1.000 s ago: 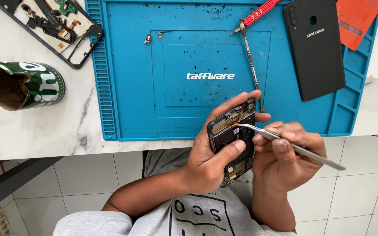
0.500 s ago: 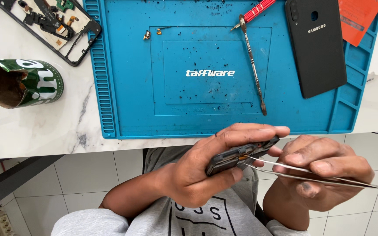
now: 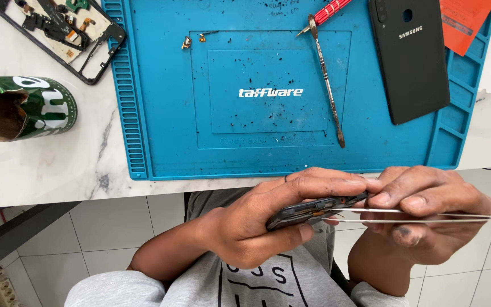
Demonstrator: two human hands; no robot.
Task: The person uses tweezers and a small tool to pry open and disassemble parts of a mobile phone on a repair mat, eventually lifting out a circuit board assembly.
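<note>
Metal tweezers (image 3: 416, 215), one phone (image 3: 313, 209), two hands (image 3: 268, 219).

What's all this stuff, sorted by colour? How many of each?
Blue: 1, work mat
Black: 3, back cover, phone frame, opened phone
Green: 1, cut can
Red-handled: 1, screwdriver
Orange: 1, card
Silver: 2, spudger, tweezers
Total: 9

A white marble-look table (image 3: 46, 170) stands over a pale tiled floor (image 3: 115, 239).
</note>
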